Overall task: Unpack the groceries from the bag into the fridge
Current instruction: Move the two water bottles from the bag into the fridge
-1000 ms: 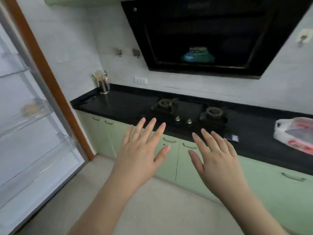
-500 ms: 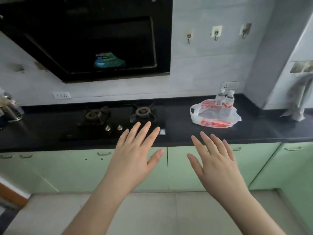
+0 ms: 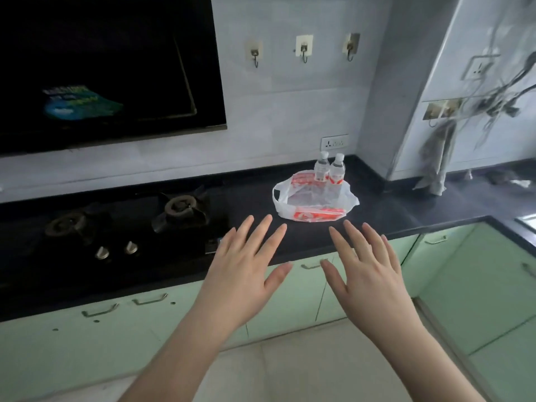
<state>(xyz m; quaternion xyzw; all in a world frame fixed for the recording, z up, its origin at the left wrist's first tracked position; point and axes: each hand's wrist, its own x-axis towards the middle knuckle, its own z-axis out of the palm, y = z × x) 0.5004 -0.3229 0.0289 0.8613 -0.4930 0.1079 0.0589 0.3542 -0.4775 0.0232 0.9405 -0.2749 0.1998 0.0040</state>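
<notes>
A white and red plastic grocery bag (image 3: 314,200) lies on the black countertop (image 3: 406,210), right of the stove. Two small water bottles (image 3: 329,168) with red labels stand upright side by side just behind the bag. My left hand (image 3: 246,268) and my right hand (image 3: 368,271) are held out in front of me, palms down, fingers spread, both holding nothing. They hover near the counter's front edge, short of the bag. The fridge is out of view.
A two-burner gas stove (image 3: 127,221) sits on the counter at the left, under a black range hood (image 3: 101,68). Green cabinet doors (image 3: 290,300) run below the counter, which turns a corner at the right. Three wall hooks (image 3: 303,50) hang above the bag.
The view has swung right, away from the open fridge, past the stove; the bag and bottles now sit closer and nearer the centre. Both hands stay spread and empty.
</notes>
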